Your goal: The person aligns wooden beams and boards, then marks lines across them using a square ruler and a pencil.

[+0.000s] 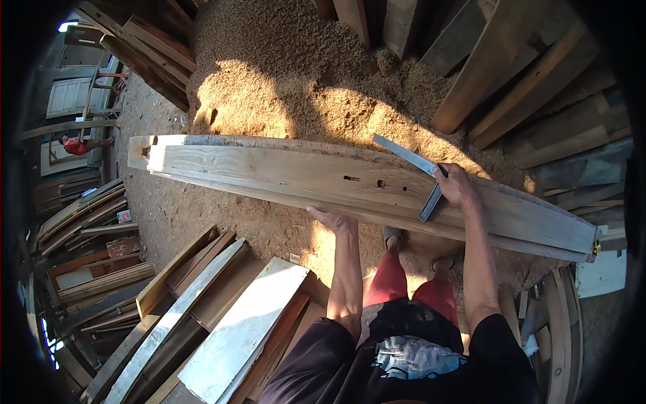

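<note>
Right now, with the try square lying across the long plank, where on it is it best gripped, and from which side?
Grip the try square at its dark thick stock, near the plank's near edge, coming from the person's side. The thin metal blade lies flat on the wood with little to pinch, while the stock is chunkier and hangs at the edge. The right hand already sits there.

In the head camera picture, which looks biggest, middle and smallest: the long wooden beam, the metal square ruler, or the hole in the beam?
1. Long wooden beam, by far.
2. Metal square ruler, held by the right hand.
3. Hole in the beam, tiny.
</note>
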A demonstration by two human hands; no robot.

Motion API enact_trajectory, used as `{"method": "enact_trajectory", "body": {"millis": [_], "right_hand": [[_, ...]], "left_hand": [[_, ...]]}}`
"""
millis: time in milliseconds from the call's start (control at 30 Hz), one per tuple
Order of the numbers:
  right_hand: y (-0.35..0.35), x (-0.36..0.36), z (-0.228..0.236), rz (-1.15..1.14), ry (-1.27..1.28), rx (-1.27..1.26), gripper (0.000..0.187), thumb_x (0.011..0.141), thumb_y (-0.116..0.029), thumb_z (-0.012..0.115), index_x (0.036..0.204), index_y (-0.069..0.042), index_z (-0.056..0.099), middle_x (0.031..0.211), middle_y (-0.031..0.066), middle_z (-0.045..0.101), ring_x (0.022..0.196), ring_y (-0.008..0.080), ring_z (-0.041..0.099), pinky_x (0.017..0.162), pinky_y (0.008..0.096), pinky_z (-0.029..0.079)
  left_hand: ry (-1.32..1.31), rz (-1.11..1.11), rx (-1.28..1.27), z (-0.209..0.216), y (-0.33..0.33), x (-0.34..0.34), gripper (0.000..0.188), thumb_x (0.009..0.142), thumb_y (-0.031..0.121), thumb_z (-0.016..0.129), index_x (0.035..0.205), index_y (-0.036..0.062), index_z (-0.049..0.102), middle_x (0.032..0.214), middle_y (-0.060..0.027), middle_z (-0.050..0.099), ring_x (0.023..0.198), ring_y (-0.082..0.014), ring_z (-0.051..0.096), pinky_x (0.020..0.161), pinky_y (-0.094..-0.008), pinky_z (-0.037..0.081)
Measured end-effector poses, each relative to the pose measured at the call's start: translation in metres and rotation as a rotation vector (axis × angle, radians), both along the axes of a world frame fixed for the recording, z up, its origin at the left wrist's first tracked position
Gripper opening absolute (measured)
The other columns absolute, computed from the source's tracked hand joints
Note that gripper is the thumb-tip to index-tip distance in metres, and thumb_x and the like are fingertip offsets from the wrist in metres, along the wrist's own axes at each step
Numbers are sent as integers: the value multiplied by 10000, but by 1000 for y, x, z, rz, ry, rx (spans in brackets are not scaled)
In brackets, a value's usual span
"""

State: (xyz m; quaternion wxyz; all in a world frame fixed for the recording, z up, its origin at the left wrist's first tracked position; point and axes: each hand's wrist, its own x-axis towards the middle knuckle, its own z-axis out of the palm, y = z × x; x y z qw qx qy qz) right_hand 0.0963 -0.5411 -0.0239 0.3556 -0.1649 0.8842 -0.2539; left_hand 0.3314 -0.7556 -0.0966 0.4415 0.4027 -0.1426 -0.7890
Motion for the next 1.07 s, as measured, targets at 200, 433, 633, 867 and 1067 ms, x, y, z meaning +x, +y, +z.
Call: {"method": "enact_trajectory", "body": {"millis": [200,433,633,867,1067], "right_hand": [[-3,6,9,24,36,-17,412,1069,-382,602,934,0,675,798,208,648,789,352,630,783,480,502],[-10,6,6,13,21,-18,461,1052,-400,624,904,35,651,729,168,603,704,277,564,732,440,482],[-1,-1,0,16,132,-9,410,1063,-380,619,947,4,703,849,262,693,855,411,704,810,508,525],[-9,-1,13,110,-23,61,346,1059,-354,615,1026,-23,710,1008,254,723,1001,447,691,902,534,524],[-1,-9,14,191,-63,78,290,1064,-316,599,1096,-36,667,1101,260,710,1113,462,648,1082,520,448]], "left_hand": [[-157,-7,-153,11,0,-2,639,1123,591,298,1551,131,414,1451,-136,536,1282,-342,585,1125,-551,526],[72,170,-15,-41,-2,24,484,1132,427,445,1480,91,451,1400,-146,551,1250,-320,606,1034,-501,565],[-497,68,-287,-52,19,11,617,1145,553,307,1518,82,447,1471,-133,527,1335,-289,530,1190,-460,416],[-98,95,-145,-29,16,10,470,1146,452,383,1434,101,507,1406,-113,577,1259,-300,601,1082,-489,513],[-343,45,-316,-19,19,-13,526,1067,501,559,1415,110,499,1427,-85,581,1332,-343,578,1114,-604,512]]}}
